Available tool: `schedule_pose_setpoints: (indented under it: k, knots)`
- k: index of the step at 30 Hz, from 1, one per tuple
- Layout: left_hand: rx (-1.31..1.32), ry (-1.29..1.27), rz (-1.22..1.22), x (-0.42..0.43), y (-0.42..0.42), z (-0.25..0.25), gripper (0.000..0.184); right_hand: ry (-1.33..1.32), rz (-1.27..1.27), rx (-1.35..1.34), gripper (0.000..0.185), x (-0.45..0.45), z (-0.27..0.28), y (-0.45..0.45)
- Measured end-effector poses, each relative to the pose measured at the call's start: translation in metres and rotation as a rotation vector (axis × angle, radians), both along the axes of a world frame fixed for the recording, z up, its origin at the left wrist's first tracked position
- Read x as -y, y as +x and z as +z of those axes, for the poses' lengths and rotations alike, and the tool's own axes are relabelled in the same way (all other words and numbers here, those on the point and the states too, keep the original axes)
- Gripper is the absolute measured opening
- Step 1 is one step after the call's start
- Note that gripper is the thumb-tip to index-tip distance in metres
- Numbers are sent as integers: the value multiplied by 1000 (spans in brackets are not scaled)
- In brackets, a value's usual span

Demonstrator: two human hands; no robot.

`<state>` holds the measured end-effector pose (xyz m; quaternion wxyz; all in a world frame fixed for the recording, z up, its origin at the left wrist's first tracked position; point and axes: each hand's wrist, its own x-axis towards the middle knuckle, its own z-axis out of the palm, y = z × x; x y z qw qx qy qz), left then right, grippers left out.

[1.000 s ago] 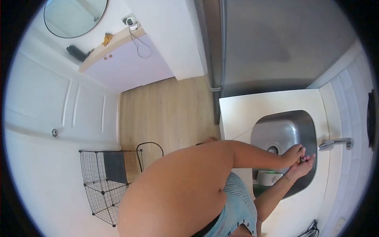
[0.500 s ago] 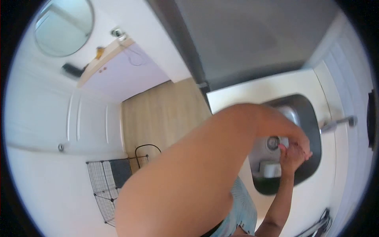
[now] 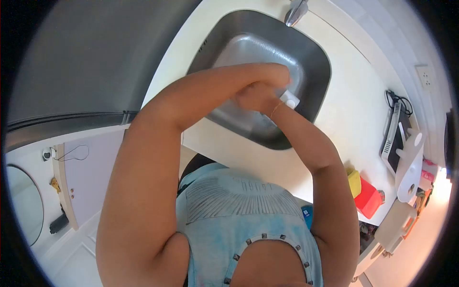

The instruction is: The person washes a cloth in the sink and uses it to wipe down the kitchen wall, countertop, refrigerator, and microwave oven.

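My left hand (image 3: pixel 276 74) and my right hand (image 3: pixel 256 97) are together over the metal sink (image 3: pixel 313 67), the left one crossing above the right. The fingers of both are blurred or hidden, so I cannot make out whether they hold anything. A thin bracelet circles my right wrist. Beside that wrist, a white object (image 3: pixel 289 100) shows in the sink, partly covered by my arm. The silver faucet (image 3: pixel 297 12) is at the sink's back edge, beyond my hands.
Right of the sink, the white counter (image 3: pixel 351 100) bears a black-and-white appliance (image 3: pixel 393 141), a white holder (image 3: pixel 410 167), a red container (image 3: pixel 368 198) and a yellow item (image 3: pixel 354 182). A grey panel (image 3: pixel 86 57) stands at the left. A wall outlet (image 3: pixel 424 76) is at the right.
The view has swung round toward the sink and the counter's right side, bringing the appliance and the red and yellow items into sight. My hands remain close together over the sink.
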<state>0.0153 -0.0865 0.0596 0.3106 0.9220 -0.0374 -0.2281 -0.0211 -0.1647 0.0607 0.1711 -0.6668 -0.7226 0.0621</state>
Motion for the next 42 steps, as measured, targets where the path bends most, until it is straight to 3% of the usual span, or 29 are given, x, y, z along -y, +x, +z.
schedule_pose_setpoints:
  k: [2, 4, 5, 10, 13, 15, 17, 18, 20, 22, 23, 24, 25, 26, 27, 29, 30, 31, 32, 33, 34, 36, 41, 42]
  knots:
    - [-9, 137, 36, 3, 2, 3, 35, -9, -2, 24, 34, 1, -7, -2]
    - [-10, 112, 148, 6, -3, 5, 35, 10, -81, -225, 38, -2, -10, -2]
    - [-15, 91, 267, 7, -10, 7, 35, 9, -83, -225, 38, -2, -7, -4]
    - [40, 49, 376, 13, -32, 10, 36, -193, -173, -165, 33, -1, 7, -13]
    - [83, 9, 400, 15, -48, 17, 37, -164, -145, -245, 30, -11, -70, -13]
    - [91, 24, 406, 15, -49, 14, 36, -155, -167, -157, 27, -3, -36, -20]
    - [277, 48, 286, 2, -32, -7, 36, -146, -206, -71, 25, 11, -18, -18]
    - [282, 51, 283, -11, -31, -4, 36, -121, -119, 49, 22, 18, -14, -9]
    - [241, -370, 480, -38, -35, 1, 37, -93, -37, 177, 19, 33, -6, 6]
    - [236, -420, 513, -50, -41, -10, 36, 170, -127, 172, 17, 52, 3, 13]
    - [227, -470, 551, -49, -46, -4, 36, 170, -135, 180, 17, 56, 4, 17]
    - [232, -473, 541, -45, -49, 1, 36, 167, -285, -112, 17, 61, 4, 19]
    - [290, -168, 582, -39, -53, 5, 36, 165, -430, -405, 18, 65, 3, 22]
    - [342, 142, 616, -35, -58, 13, 36, 170, -437, -402, 18, 67, 1, 28]
    - [346, 147, 606, -39, -58, 15, 36, 149, -540, -520, 24, 64, -1, 35]
    - [365, -137, 533, -48, -61, 29, 38, 143, -644, -639, 30, 56, 1, 41]
    - [374, -128, 521, -50, -65, 39, 38, 113, -690, -848, 35, 51, 7, 42]
    - [391, -285, 512, -53, -69, 49, 39, 83, -730, -1056, 41, 47, 13, 41]
    - [407, -444, 498, -51, -76, 63, 40, 103, -731, -1049, 41, 45, 18, 40]
    - [422, -438, 484, -48, -81, 73, 40, 83, -680, -1295, 46, 44, 24, 38]
    - [332, -710, 520, -46, -89, 83, 40, 57, -613, -1536, 52, 42, 31, 35]
    - [247, -1128, 542, -41, -109, 98, 43, 110, -551, -1560, 52, 49, 29, 31]
    - [459, -1411, 460, -38, -177, 112, 44, 389, -333, -1796, 52, 65, 53, -19]
    - [480, -1196, 542, -35, -215, 132, 44, 414, -176, -1907, 52, 59, 67, -43]
